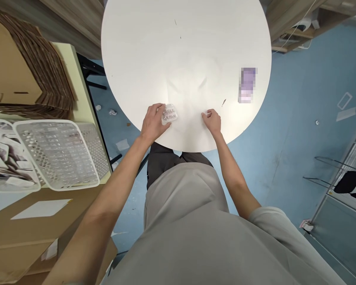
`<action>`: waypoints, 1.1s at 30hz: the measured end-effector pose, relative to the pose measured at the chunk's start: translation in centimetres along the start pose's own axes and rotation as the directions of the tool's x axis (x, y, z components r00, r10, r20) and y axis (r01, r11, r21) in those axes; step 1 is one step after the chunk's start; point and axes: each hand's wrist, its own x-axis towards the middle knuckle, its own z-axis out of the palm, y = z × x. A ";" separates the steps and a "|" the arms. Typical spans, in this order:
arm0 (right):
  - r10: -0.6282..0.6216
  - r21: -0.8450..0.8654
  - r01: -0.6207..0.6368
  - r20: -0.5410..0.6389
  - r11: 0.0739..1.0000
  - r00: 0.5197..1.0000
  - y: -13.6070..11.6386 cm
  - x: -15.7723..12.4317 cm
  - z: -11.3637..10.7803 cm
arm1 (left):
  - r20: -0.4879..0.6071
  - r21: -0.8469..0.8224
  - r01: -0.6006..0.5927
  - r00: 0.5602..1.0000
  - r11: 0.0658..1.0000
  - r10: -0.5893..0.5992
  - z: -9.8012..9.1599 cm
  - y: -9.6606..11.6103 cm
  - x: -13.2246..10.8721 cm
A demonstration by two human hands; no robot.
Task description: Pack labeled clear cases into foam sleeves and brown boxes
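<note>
At the near edge of a round white table (186,47), my left hand (153,122) grips a small clear plastic tray (169,114). Its thumb is on the near side and its fingers are on the far side. The tray has rounded corners and what look like small moulded hollows; I cannot make out whether anything lies in them. My right hand (213,120) is low over the tabletop, to the right of the tray and apart from it. Thumb and fingers are closed in a pinch, and whatever is between them is too small to name.
A blurred purple rectangular object (247,85) lies on the table's right side. To my left, a white basket (57,154) holds stacked clear plastic pieces, beside another basket (13,158) of cards and packets. Folded cardboard (14,67) is stacked behind them. Paper scraps litter the blue floor (284,130).
</note>
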 end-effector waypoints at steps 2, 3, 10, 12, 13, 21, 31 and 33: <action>0.002 -0.006 -0.002 0.008 1.000 1.000 0.3 -0.6 0.2 | 0.041 -0.015 -0.047 0.998 0.999 0.047 0.7 1.1 1.3; 0.000 -0.010 0.000 0.010 1.000 1.000 0.4 -0.9 0.3 | 0.058 -0.022 -0.064 0.996 0.998 0.066 1.1 1.4 1.9; -0.002 0.015 0.002 -0.002 1.000 1.000 1.5 -2.0 0.3 | 0.168 -0.051 -0.080 0.982 0.995 0.087 4.4 1.3 5.2; 0.005 0.018 -0.004 -0.009 1.000 1.000 1.7 -2.0 0.1 | 0.182 -0.040 -0.069 0.980 0.997 0.075 5.0 1.0 5.5; 0.009 0.021 -0.008 -0.011 1.000 1.000 1.9 -2.0 0.0 | 0.182 -0.037 -0.065 0.981 0.997 0.071 5.3 0.9 5.5; -0.064 0.068 0.067 -0.045 0.995 0.997 0.6 -3.5 -0.7 | 0.162 -0.085 -0.054 0.984 0.995 0.067 5.5 0.7 5.0; -0.376 0.109 0.368 0.064 0.923 0.924 -6.5 -6.8 2.9 | -0.088 -0.468 0.203 0.958 0.860 -0.273 3.7 4.0 2.9; -0.401 0.078 0.394 0.117 0.916 0.908 -7.3 -6.7 4.3 | -0.090 -0.579 0.274 0.915 0.768 -0.394 3.6 4.4 2.5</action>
